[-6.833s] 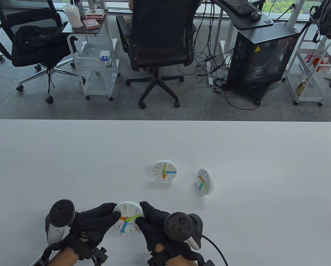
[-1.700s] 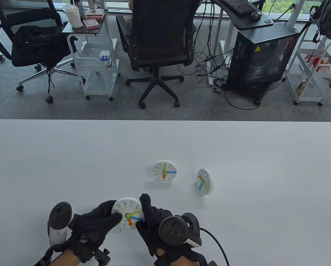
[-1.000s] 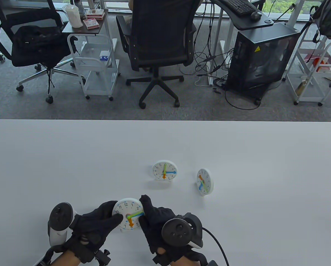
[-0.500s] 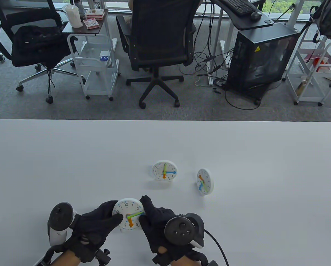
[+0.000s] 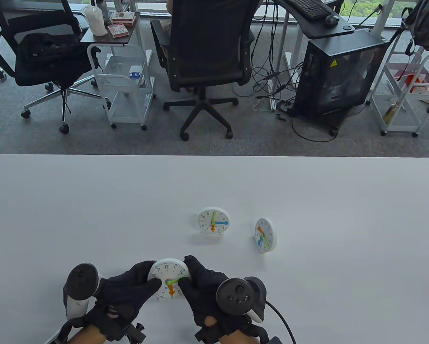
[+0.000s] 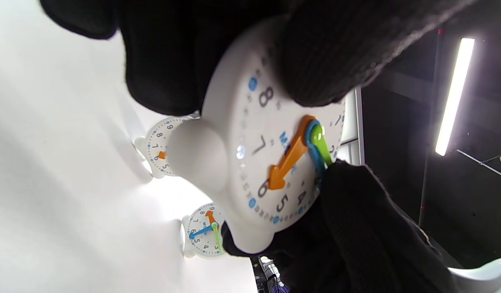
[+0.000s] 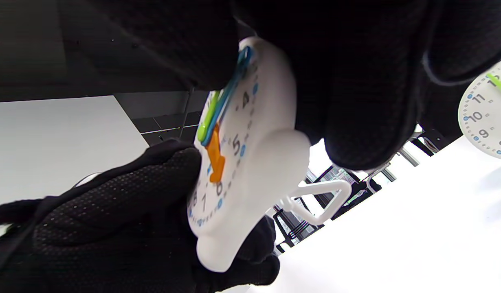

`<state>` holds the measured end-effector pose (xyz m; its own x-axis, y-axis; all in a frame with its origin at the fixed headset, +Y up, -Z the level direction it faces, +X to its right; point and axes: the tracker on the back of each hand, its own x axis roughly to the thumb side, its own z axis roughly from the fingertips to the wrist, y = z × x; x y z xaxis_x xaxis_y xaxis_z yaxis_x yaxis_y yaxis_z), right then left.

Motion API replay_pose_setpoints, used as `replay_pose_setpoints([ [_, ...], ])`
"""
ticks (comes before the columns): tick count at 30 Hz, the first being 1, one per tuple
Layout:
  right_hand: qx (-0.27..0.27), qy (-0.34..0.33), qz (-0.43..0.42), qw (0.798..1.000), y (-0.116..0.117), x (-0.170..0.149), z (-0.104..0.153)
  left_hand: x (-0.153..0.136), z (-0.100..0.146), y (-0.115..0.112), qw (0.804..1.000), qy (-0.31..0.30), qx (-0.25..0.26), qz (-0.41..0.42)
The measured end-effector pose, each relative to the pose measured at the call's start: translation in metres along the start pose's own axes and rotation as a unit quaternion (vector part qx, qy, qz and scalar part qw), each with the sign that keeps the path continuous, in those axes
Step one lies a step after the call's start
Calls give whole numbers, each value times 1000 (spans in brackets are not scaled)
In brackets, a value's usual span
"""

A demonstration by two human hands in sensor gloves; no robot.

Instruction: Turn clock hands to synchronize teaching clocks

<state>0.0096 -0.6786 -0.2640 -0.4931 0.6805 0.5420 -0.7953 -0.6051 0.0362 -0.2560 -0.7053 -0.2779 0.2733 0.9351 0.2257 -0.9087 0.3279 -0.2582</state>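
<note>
A white teaching clock (image 5: 167, 277) with orange, blue and green hands is near the table's front edge, held between both gloved hands. My left hand (image 5: 128, 292) grips its left rim. My right hand (image 5: 200, 286) holds its right rim, a fingertip on the green and blue hands near the 3 and 4. The orange hand (image 6: 285, 162) points at 6. The clock shows close up in the right wrist view (image 7: 250, 162). Two more clocks stand further back: one (image 5: 213, 220) facing me, one (image 5: 265, 235) turned sideways.
The white table (image 5: 92, 200) reaches the far edge; beyond it are office chairs (image 5: 207, 53), white carts (image 5: 125, 75) and a black computer case (image 5: 336, 71). A cable (image 5: 282, 319) trails from my right tracker.
The orange hand went from near 9 to 6 and the blue hand from near 7 to about 3–4. In the last second the clock shifted slightly right; my right fingertip covers the blue hand.
</note>
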Motion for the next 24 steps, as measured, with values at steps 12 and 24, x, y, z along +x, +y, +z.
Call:
replay_pose_setpoints([
  [12, -5, 10, -1, 1000, 0, -2, 0, 0, 0, -4, 1000, -2, -6, -12],
  [24, -1, 21, -3, 1000, 0, -4, 0, -2, 0, -7, 1000, 2, -14, -24],
])
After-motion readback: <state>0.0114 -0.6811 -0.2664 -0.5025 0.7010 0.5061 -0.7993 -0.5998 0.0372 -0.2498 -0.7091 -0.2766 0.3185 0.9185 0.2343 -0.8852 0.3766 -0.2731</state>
